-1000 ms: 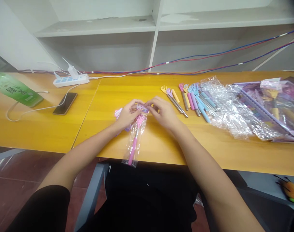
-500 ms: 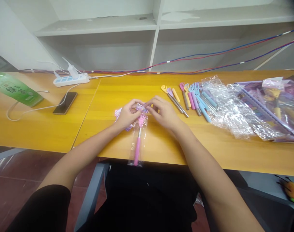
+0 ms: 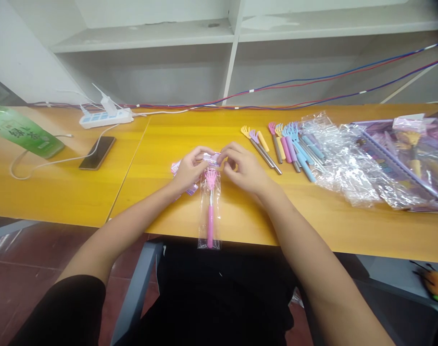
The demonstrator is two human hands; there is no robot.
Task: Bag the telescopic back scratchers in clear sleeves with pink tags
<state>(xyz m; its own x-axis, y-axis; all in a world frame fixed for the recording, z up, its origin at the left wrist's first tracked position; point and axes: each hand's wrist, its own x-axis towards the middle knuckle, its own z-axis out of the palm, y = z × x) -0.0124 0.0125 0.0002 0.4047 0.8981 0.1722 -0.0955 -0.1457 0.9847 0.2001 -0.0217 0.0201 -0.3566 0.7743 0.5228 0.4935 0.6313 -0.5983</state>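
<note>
A pink back scratcher point(image 3: 210, 211) with a metal shaft lies inside a clear plastic bag point(image 3: 216, 235), its handle toward the table's front edge. Over the claw end, a small purple-and-pink printed card point(image 3: 210, 158) sits at the top of the bag. My left hand point(image 3: 190, 169) pinches the card's left side between thumb and fingers. At its right end, my right hand point(image 3: 242, 166) is closed with the fingertips on the card's edge. Several similar cards point(image 3: 192, 190) lie partly hidden beneath my left hand.
Several loose back scratchers point(image 3: 293, 144) in pastel colours lie to the right. Beside them is a heap of clear plastic bags point(image 3: 343, 163), then a purple box point(image 3: 395, 166) with bagged scratchers. On the left are a phone point(image 3: 97, 153), a power strip point(image 3: 106, 117) and a green packet point(image 3: 26, 132).
The bagged back scratcher has swung from slanting to nearly straight, its handle end shifting right. Both hands stay at the card, with only small finger movements.
</note>
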